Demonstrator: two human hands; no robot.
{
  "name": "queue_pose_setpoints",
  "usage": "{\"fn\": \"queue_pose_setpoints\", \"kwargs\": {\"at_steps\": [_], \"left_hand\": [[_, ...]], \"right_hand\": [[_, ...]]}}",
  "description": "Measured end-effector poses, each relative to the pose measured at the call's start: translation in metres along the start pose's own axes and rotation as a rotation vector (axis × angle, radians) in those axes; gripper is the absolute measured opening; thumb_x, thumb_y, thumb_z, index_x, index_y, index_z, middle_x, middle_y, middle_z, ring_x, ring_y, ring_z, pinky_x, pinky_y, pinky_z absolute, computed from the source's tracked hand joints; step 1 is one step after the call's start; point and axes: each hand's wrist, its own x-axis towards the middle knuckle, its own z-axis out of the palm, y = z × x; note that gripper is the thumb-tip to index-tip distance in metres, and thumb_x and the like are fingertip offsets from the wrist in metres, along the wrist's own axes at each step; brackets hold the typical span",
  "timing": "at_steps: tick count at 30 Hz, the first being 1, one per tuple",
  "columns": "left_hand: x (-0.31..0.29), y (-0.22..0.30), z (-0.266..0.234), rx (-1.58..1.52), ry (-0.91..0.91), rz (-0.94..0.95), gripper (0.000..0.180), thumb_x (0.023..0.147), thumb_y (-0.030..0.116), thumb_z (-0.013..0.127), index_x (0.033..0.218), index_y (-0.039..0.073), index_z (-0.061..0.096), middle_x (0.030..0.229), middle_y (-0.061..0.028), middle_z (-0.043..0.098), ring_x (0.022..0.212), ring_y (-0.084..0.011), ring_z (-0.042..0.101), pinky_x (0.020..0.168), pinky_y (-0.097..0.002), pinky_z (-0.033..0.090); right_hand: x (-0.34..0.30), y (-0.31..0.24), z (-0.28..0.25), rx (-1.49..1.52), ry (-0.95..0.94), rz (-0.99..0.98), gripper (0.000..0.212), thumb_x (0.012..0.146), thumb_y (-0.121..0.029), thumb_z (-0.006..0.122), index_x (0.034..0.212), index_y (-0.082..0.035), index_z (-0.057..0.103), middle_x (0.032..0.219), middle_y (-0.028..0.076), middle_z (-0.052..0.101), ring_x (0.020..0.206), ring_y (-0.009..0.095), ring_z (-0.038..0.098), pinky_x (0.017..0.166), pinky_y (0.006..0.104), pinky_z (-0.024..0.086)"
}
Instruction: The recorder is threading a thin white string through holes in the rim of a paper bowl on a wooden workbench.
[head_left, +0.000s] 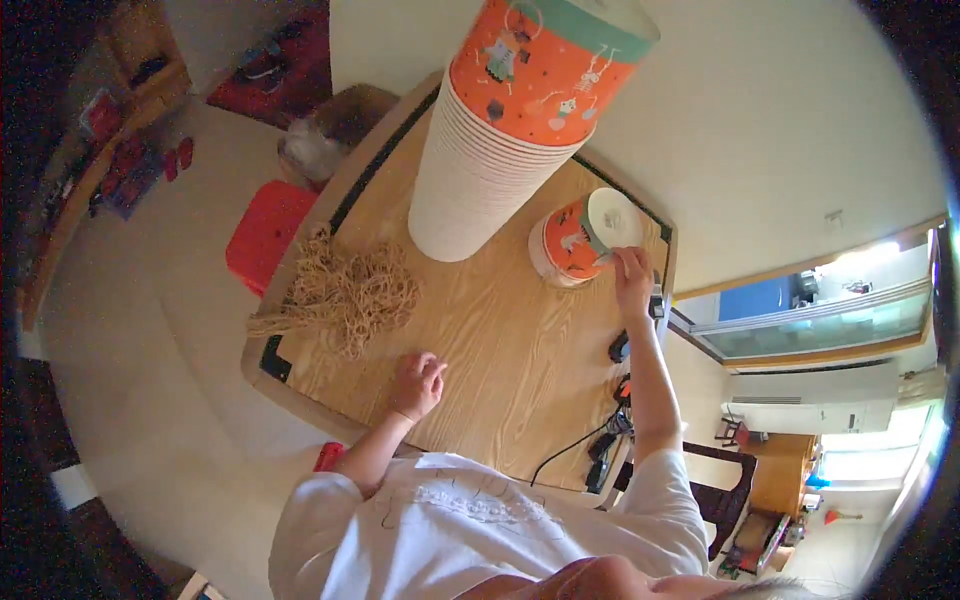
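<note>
My right hand (631, 277) reaches to the near right side of a short stack of orange and green paper buckets (568, 242). Its fingers are pinched at the top bucket's side, below the pale round end that faces up. A much taller stack of the same upside-down buckets (490, 160) stands to the left, mostly white rims with one printed wall at the top. Over the table's near part, my left hand (418, 386) is loosely closed, and nothing shows in its fingers. A tangled heap of tan string (350, 295) lies beyond it to the left.
Everything stands on a wood-grain table (500, 350) with a dark inlaid edge. Black cables and a power strip (602, 450) lie at its right edge, beside a dark chair (735, 490). A red stool (268, 235) stands on the floor off the left side.
</note>
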Motion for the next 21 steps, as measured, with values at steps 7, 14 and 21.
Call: {"fn": "queue_pose_setpoints", "kwargs": {"at_steps": [7,14,21], "left_hand": [[0.128,0.048,0.059,-0.049,0.026,0.167,0.028,0.076,0.01,0.054,0.103,0.006,0.054,0.105,-0.0126,0.052,0.098,-0.0322,0.049,0.084,-0.0431,0.04],[0.211,0.041,0.138,0.045,-0.051,0.328,0.035,0.087,0.014,0.034,0.12,0.005,0.044,0.129,-0.014,0.039,0.116,-0.0295,0.04,0.093,-0.0436,0.036],[0.231,0.055,0.122,-0.209,-0.309,0.224,0.036,0.088,0.019,0.034,0.121,0.006,0.042,0.13,-0.014,0.036,0.12,-0.0287,0.035,0.096,-0.0427,0.032]], "right_hand": [[0.001,0.001,-0.001,-0.007,-0.058,0.041,0.014,0.075,-0.003,0.059,0.088,-0.009,0.062,0.082,0.01,0.053,0.078,0.025,0.054,0.069,0.032,0.045],[-0.003,-0.003,0.006,0.125,0.006,0.008,0.014,0.076,0.002,0.057,0.087,-0.004,0.061,0.081,0.009,0.053,0.075,0.023,0.052,0.065,0.0294,0.043],[-0.005,0.009,0.0,0.036,-0.018,0.022,0.015,0.076,0.002,0.057,0.088,-0.005,0.062,0.083,0.009,0.053,0.076,0.023,0.053,0.066,0.0292,0.044]]}}
